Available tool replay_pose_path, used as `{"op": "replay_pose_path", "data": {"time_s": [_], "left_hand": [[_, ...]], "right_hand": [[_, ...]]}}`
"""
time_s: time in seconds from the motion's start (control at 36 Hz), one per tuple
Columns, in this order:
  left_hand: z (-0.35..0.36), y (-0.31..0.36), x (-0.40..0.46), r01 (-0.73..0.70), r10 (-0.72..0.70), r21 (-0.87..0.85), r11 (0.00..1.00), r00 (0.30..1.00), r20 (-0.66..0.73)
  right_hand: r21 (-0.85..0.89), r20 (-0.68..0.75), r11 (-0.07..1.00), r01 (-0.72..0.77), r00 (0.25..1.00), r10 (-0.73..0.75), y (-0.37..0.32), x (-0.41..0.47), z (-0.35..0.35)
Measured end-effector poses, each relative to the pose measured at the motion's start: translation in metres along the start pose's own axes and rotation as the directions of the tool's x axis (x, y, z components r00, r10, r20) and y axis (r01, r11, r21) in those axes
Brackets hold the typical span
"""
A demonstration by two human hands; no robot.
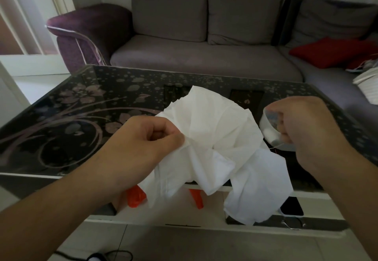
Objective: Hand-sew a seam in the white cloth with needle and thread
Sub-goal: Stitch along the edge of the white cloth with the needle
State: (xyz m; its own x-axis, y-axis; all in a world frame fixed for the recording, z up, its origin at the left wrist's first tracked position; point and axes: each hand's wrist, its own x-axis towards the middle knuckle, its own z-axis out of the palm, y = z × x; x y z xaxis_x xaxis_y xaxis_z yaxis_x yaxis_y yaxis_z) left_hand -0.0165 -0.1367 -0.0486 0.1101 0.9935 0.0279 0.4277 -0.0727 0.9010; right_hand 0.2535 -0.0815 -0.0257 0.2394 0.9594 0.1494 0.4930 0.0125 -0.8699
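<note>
Container: small clear round box (pixel 274 130) standing on the worktop (pixel 81 117), partly hidden behind the right hand (pixel 306 130); contents blurred, something pale and something dark inside.
Left grip: left hand (pixel 151 136) clenching a gathered fold of the white cloth (pixel 214 138), fingers curling around it.
Right grip: fingers curling tight just beside the box, pinching a fine thread (pixel 275 147) trailing toward the cloth; needle too small to make out.
Cloth: bunching above the near worktop edge, lower folds hanging down past it.
Edges: orange plastic (pixel 136 197) showing beneath the near edge.
Open room: left half of the worktop lying bare.
Surface: dark glossy glass carrying a floral pattern.
Room: grey sofa (pixel 204 56) facing across the worktop, red cushion (pixel 327 53) lying at its right; pale tiled floor (pixel 184 244) below.
</note>
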Motion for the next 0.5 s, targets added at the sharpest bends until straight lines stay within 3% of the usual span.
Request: {"op": "replay_pose_path", "data": {"time_s": [0.08,0.19,0.25,0.31,0.39,0.5], "left_hand": [[-0.003,0.001,-0.001,-0.006,0.006,-0.016,1.0,1.0,0.022],[-0.005,0.002,-0.002,-0.029,0.029,-0.004,1.0,0.998,0.063],[-0.005,0.003,-0.002,-0.047,0.047,-0.004,0.999,0.995,0.091],[-0.004,0.003,-0.003,-0.066,0.067,-0.006,0.998,0.991,0.117],[-0.003,0.002,-0.004,-0.097,0.096,0.003,0.995,0.984,0.153],[-0.001,0.004,-0.007,-0.128,0.127,-0.005,0.992,0.975,0.182]], "right_hand": [[0.132,-0.04,0.99,-0.055,0.997,0.061,0.004,0.003,-0.001],[0.165,0.174,0.985,-0.045,0.985,0.016,-0.008,-0.009,0.013],[0.173,0.367,0.985,-0.013,0.929,-0.052,-0.018,-0.021,0.02],[0.224,0.565,0.975,0.011,0.813,-0.139,-0.027,-0.036,0.027],[0.271,0.724,0.962,-0.018,0.663,-0.192,-0.028,-0.046,0.039],[0.241,0.735,0.97,-0.038,0.66,-0.157,-0.024,-0.048,0.045]]}}
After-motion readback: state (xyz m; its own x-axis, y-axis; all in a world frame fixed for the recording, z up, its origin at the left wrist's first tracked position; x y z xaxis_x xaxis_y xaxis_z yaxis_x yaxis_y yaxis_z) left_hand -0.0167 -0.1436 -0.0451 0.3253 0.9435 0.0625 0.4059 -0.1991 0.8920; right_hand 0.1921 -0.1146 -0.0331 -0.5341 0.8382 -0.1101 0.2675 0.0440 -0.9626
